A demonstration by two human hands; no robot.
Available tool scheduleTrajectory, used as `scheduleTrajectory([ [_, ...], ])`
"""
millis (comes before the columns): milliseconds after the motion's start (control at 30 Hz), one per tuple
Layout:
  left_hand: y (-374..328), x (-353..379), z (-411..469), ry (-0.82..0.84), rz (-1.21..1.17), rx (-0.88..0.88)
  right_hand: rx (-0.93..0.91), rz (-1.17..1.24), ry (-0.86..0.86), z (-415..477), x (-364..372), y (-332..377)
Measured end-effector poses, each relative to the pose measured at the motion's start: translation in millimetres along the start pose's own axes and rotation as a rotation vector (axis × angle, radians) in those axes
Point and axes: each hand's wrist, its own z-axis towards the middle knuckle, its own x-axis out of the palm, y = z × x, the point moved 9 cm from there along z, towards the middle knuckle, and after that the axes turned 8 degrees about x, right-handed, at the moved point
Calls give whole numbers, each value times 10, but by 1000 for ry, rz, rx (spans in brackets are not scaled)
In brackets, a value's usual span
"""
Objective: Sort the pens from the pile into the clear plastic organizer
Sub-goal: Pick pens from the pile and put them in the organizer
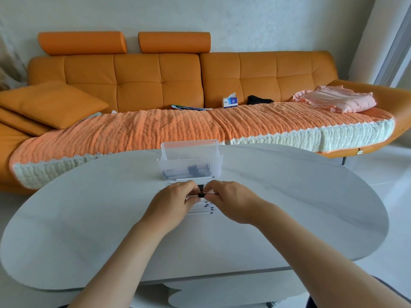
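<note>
- hands meet over the middle of the pale grey oval table (89,218), close together, knuckles up.
- left hand (171,203) has its fingers curled in, the tips pinching one end of a slim white pen with a black cap (201,195); right hand (231,202) curls the same way and pinches the other end.
- from where i stand the fingertips hide most of the barrel, so it may be a pen held at both ends or a cap being pushed on; i cannot say which.
- pile of white pens (201,210) lies flat on the table right under the hands, barrels running side to side, with a few showing past the knuckles on the far side.
- clear ribbed plastic organizer (191,161) stands upright just beyond the pile, with several dark-capped pens lying in its lower front compartment.
- to do this step well, i'd lift the pinched pen straight up first, so it doesn't drag its neighbours and send them rolling across the smooth top.
- then keep it level, let one hand take it near the middle, and carry it the short way forward over the organizer's front wall.
- lay it down alongside the pens inside, cap facing the same way, rather than dropping it; the light organizer looks easy to nudge.
- orange leather sofa (155,81) runs along the wall behind, well apart from the work.
</note>
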Motion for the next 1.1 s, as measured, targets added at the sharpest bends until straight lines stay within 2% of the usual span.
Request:
scheduleTrajectory([
  [200, 150, -52, -38, 13, 35, -102, 102, -47, -36, 6, -86, -379],
  [533, 58, -30, -58, 49, 92, -86, 181, -18, -19, -9, -66, -529],
  [700, 56, 13, -62, 68, 91, -78, 128, -54, -46, -14, -103, -447],
  [867, 25, 27, -47, 71, 98, -48, -12, -77, -113, -50, -166, -211],
  [1100, -84, 10, -18, 16, 40, 17, -54, -173, -35, -59, -83, -31],
])
